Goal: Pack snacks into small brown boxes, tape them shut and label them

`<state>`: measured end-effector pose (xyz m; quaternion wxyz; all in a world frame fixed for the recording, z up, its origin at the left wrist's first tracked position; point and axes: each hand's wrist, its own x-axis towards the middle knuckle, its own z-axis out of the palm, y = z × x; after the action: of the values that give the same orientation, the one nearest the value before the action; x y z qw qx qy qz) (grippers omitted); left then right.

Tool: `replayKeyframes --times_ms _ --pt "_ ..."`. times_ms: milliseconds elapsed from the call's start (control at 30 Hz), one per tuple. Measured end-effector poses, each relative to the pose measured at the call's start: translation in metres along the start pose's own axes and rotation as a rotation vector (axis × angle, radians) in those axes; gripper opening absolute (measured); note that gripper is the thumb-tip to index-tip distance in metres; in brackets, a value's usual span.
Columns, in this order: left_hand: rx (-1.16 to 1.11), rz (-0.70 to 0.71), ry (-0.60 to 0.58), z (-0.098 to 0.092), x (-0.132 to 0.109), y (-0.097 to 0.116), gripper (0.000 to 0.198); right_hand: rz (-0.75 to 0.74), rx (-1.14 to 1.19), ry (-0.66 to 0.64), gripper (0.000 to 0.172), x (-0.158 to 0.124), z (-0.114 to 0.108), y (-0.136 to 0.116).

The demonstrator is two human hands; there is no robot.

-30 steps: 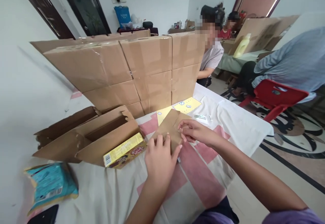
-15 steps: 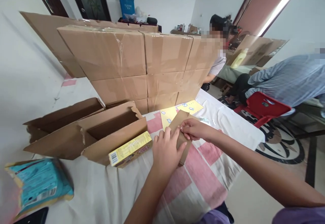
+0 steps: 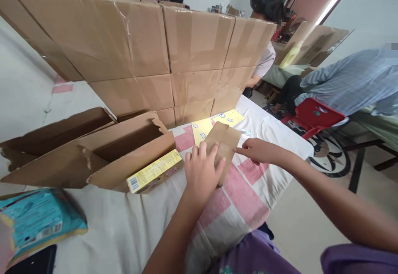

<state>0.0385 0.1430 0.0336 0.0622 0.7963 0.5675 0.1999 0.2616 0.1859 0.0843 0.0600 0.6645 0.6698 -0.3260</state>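
A small folded piece of brown cardboard (image 3: 222,135) lies on the cloth-covered table in front of me. My left hand (image 3: 201,169) rests on its left side with the fingers spread, thumb and forefinger on the cardboard. At the right edge, the outstretched forefinger of my right hand (image 3: 263,150) touches the cardboard; its other fingers are partly curled, and I see nothing held in them. Yellow sheets (image 3: 202,129) with small blue drawings lie just behind the cardboard. To the left, a yellow printed box (image 3: 155,170) leans against an open cardboard carton (image 3: 130,164).
Taped cardboard boxes (image 3: 199,37) stand stacked across the back of the table. A blue packet (image 3: 43,216) and a dark phone (image 3: 37,261) lie at front left. Two people sit beyond the table at right, one on a red chair (image 3: 320,114).
My right hand has moved off the cardboard's middle to its right edge, its pinch loosened into a pointing forefinger. My left hand stays on the cardboard. The view has tilted down.
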Motion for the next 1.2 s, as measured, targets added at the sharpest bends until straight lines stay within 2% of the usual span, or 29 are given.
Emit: replayKeyframes --times_ms 67,133,233,333,400,467,567,667,800,900,1000,1133,1200 --pt "-0.003 0.026 0.005 -0.001 -0.001 0.000 0.047 -0.064 0.073 -0.008 0.038 -0.007 0.026 0.017" --pt "-0.002 0.060 0.010 0.000 -0.001 0.001 0.044 -0.212 0.115 0.017 0.021 -0.012 0.059 0.028" --pt "0.012 0.114 0.021 0.002 -0.002 0.002 0.041 -0.429 0.154 0.049 0.029 -0.011 0.109 0.031" --pt "0.009 0.112 0.020 0.006 -0.002 0.001 0.041 -0.458 0.142 0.125 0.024 -0.003 0.148 0.028" --pt "-0.001 0.103 -0.004 0.007 -0.001 -0.001 0.041 -0.427 0.135 0.198 0.020 0.003 0.162 0.028" --pt "-0.013 0.117 -0.040 0.006 0.001 -0.005 0.041 -0.419 0.163 0.243 0.018 0.006 0.169 0.031" --pt "-0.040 0.160 -0.092 0.002 0.004 -0.009 0.040 -0.390 0.247 0.269 0.006 0.004 0.169 0.041" --pt "-0.069 0.185 -0.108 0.000 0.005 -0.012 0.041 -0.345 0.392 0.253 0.014 0.001 0.162 0.053" --pt "-0.089 0.189 -0.100 0.000 0.005 -0.016 0.041 -0.358 0.641 0.211 0.011 0.000 0.159 0.065" --pt "-0.090 0.196 -0.112 0.001 0.005 -0.019 0.041 -0.353 0.793 0.188 0.016 0.004 0.162 0.071" --pt "-0.090 0.206 -0.131 0.000 0.005 -0.021 0.041 -0.348 0.812 0.213 0.018 0.007 0.165 0.076" --pt "-0.073 0.209 -0.146 -0.002 0.002 -0.021 0.041 -0.377 0.718 0.367 0.011 0.007 0.165 0.079" --pt "-0.064 0.207 -0.144 -0.002 0.000 -0.020 0.041 -0.362 0.722 0.376 0.011 0.004 0.165 0.080"
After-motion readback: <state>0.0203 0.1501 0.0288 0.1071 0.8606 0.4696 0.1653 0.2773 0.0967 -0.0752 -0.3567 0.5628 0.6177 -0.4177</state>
